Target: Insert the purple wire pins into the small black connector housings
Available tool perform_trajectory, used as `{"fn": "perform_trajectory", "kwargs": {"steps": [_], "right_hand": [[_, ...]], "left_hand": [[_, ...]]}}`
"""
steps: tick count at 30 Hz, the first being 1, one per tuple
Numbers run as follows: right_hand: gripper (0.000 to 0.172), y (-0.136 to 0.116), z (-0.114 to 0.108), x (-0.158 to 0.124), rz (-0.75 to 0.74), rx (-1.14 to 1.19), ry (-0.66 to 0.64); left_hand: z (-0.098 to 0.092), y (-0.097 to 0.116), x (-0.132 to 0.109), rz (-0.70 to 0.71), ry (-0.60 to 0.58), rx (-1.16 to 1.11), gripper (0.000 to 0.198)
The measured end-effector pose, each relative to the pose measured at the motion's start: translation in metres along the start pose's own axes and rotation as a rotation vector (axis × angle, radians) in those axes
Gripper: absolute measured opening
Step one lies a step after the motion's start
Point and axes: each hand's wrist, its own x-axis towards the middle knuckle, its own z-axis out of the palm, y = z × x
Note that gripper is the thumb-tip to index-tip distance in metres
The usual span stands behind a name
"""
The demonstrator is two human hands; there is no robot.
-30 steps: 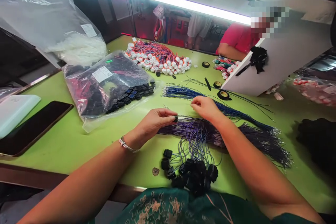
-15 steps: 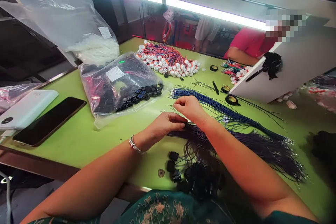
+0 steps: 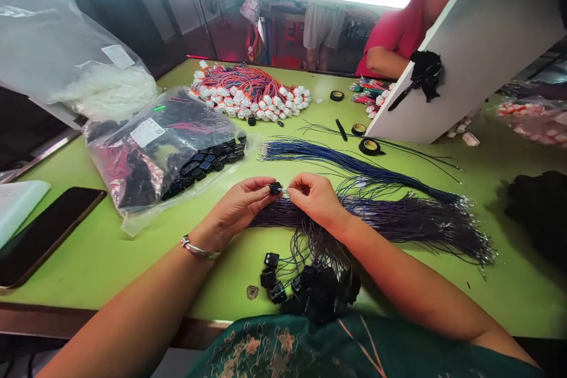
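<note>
My left hand [image 3: 245, 201] pinches a small black connector housing [image 3: 275, 188] between thumb and fingertips. Just right of it, my right hand [image 3: 312, 195] is closed on a thin wire, whose bright metal tip [image 3: 284, 190] points at the housing. Whether the tip has entered it I cannot tell. Below both hands lies a bundle of dark purple wires [image 3: 411, 221], with blue wires [image 3: 319, 153] behind it. Nearer my body is a heap of black connectors with wires attached [image 3: 319, 286].
A clear bag of black connectors [image 3: 177, 147] lies at left, beside a phone [image 3: 48, 236]. Farther back are white-connector harnesses [image 3: 252, 91], tape rolls [image 3: 370, 146] and a slanted white panel [image 3: 447, 71]. A person in pink [image 3: 394, 35] sits beyond the table.
The view has shifted, and both hands now meet at a black connector housing above the purple wires. Earlier my right hand was raised over the left, and no housing showed between them.
</note>
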Motion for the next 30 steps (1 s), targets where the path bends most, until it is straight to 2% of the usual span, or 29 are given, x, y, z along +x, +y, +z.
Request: {"fn": "perform_trajectory", "kwargs": {"steps": [3,5,12,16,22,26,30], "right_hand": [[0.009,-0.0021,-0.0020,-0.0026,-0.081,-0.149,0.050],[0.013,-0.0039,-0.0041,-0.0034,-0.090,-0.168,0.059],[0.019,-0.0044,-0.0034,-0.0033,-0.007,-0.153,-0.033],[0.020,-0.0015,-0.0015,-0.0019,0.034,-0.065,-0.064],[0.019,0.0007,-0.0010,0.0017,0.124,0.125,-0.133],[0.017,-0.0012,-0.0020,0.0026,0.185,0.191,-0.142],[0.016,-0.0009,-0.0032,0.0022,0.208,0.244,-0.161]], "left_hand": [[0.0001,0.0001,0.0008,-0.004,0.013,-0.001,0.024],[-0.0002,0.0004,0.0013,0.000,0.014,-0.006,0.023],[-0.0028,0.0002,0.0020,0.008,-0.016,0.017,0.021],[-0.0031,-0.0001,0.0016,0.024,-0.024,0.047,0.020],[-0.0006,0.0001,-0.0023,0.118,-0.009,0.205,0.022],[0.0019,0.0018,-0.0047,0.245,0.023,0.392,0.019],[0.0027,0.0042,-0.0039,0.332,-0.038,0.523,0.013]]}}
